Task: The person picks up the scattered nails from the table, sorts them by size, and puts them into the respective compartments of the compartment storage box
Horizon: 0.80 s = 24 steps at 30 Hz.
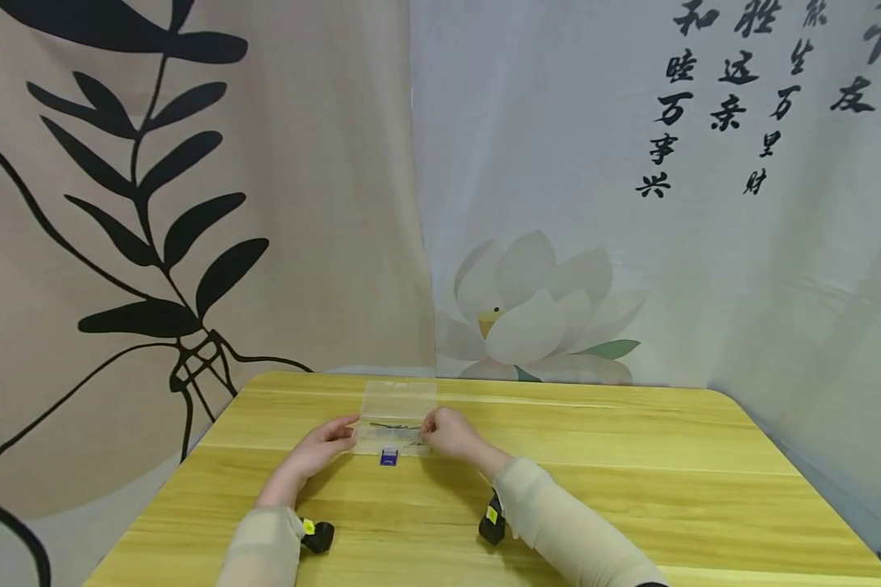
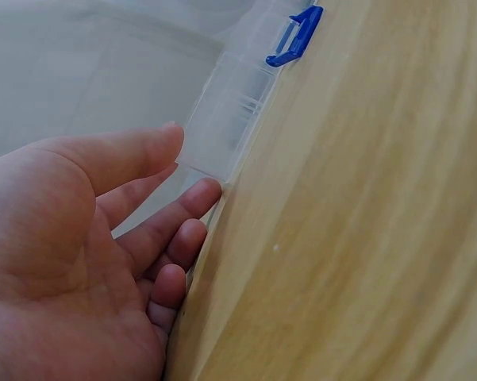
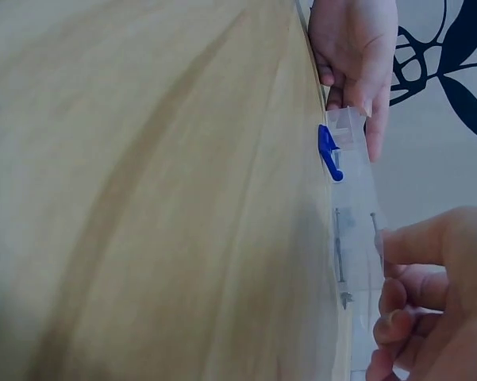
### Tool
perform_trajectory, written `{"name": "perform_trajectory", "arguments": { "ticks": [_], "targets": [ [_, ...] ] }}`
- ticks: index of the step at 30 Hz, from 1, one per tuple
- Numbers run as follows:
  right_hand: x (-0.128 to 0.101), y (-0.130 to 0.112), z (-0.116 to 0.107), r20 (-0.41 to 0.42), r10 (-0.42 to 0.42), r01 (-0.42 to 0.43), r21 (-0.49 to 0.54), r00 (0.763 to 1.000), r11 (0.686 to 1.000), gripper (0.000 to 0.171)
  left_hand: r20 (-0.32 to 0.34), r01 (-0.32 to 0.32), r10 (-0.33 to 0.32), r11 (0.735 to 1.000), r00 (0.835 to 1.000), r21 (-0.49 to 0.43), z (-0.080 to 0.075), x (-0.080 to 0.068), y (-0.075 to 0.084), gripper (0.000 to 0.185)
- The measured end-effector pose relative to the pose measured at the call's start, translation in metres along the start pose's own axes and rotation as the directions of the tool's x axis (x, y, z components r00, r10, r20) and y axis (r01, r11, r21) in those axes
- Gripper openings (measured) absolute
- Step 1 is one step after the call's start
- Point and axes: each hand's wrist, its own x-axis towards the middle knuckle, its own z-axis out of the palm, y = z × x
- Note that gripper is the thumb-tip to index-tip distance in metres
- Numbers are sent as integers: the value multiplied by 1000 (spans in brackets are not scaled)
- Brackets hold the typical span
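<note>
The left hand (image 1: pixel 321 449) is lying at the left end of a small clear plastic box (image 1: pixel 396 422) with a hinged lid, its fingers (image 2: pixel 192 198) stretched out fairly straight and touching the box's end wall, thumb lying along the top edge; nothing is being gripped there, the hand is simply bracing the box. The right hand (image 1: pixel 449 433) is working at the opposite end, its fingers (image 3: pixel 405 246) curling in against the transparent side; the right wrist view is showing them bent at the box's edge, but whether they are pinching anything is too hard to tell.

The box is sitting on the light yellow wooden table (image 1: pixel 631 505), toward the far middle, its lid standing open and tilting back toward the curtain. A small blue plastic latch (image 1: pixel 389 457) is hanging at the box's front edge, between the two hands. Inside the clear shell, thin dark metal pieces (image 3: pixel 340 258) are lying lengthwise; exactly what they are is unclear.

Further out, black wrist-worn cameras (image 1: pixel 317 536) are showing beside the pale sleeves. Behind the table, a beige curtain with black leaves (image 1: pixel 154 212) is hanging next to a grey one printed with a white lotus flower (image 1: pixel 536 314).
</note>
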Motion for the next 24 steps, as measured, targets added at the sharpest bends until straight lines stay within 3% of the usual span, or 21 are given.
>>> {"name": "perform_trajectory", "arguments": {
  "ticks": [14,19,24],
  "targets": [
    [-10,-1,-4,22,-10,10,11,1000,1000,12,3,2,-2,1000,1000,3,2,-5,0,47],
    [-13,4,-15,17,-21,20,66,1000,998,15,20,-5,5,1000,1000,5,0,-3,1,48],
    [-19,12,-33,-2,-23,23,60,1000,998,17,28,-10,10,1000,1000,5,-3,-3,2,48]
  ]
}}
